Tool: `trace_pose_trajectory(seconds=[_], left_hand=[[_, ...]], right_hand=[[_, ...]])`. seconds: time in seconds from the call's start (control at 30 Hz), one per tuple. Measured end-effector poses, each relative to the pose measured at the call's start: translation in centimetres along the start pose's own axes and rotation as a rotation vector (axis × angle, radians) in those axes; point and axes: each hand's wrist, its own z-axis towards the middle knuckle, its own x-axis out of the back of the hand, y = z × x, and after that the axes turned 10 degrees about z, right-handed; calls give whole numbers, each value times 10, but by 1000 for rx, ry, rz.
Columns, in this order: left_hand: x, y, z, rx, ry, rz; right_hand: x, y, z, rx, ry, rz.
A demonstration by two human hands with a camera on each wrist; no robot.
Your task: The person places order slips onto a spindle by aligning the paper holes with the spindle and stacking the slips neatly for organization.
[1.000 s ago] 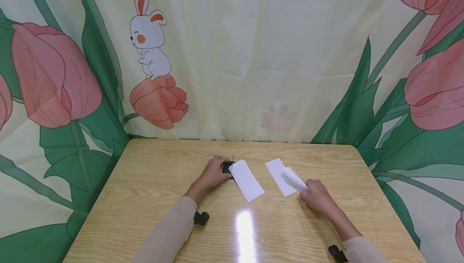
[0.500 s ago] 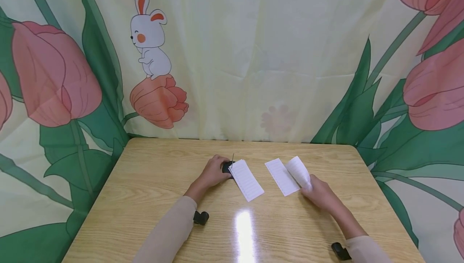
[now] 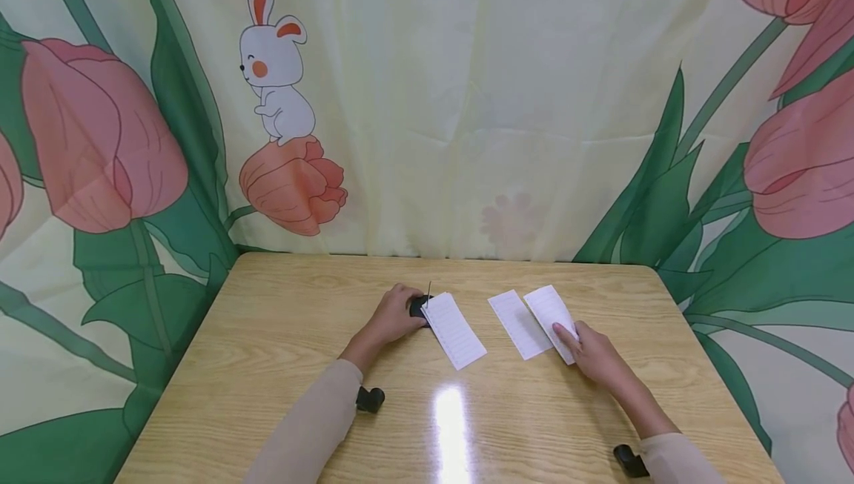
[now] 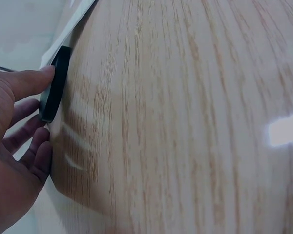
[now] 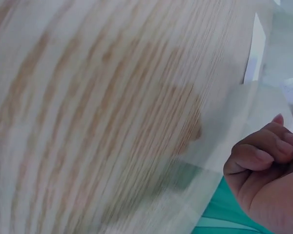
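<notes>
In the head view, my left hand [image 3: 395,315] grips the edge of a bill spike's round black base [image 3: 418,307], and the left wrist view has the thumb on top of that base [image 4: 57,85]. A thin upright spike [image 3: 429,290] rises from it through the upper end of a few white printed paper slips [image 3: 457,333]. Farther right, my right hand [image 3: 594,354] pinches the lower end of another printed slip [image 3: 548,311], thumb on its face. Flat on the table to the left of that, partly overlapped in this view, lies one more slip [image 3: 517,325].
The wooden table [image 3: 280,336] ends at a curtain [image 3: 414,136] with a printed rabbit and tulips. Black wrist devices show beside both sleeves. A bright light reflection [image 3: 452,432] lies on the table's near middle.
The slip in my right hand has swung up from a curled position to lie flatter, its printed face showing, and the thumb now sits on top of it. The left hand and spike stay put.
</notes>
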Motion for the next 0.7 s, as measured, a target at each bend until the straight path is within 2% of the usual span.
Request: trace_pose_trajectory(seconds=[0.17, 0.4, 0.7], left_hand=[[1, 2, 0, 3, 2, -7], [2, 2, 0, 8, -2, -17], [2, 2, 0, 11, -10, -25]], right_hand=[[3, -2, -2, -17, -2, 30], [5, 5, 2, 59, 32, -41], [11, 3, 3, 85, 39, -57]])
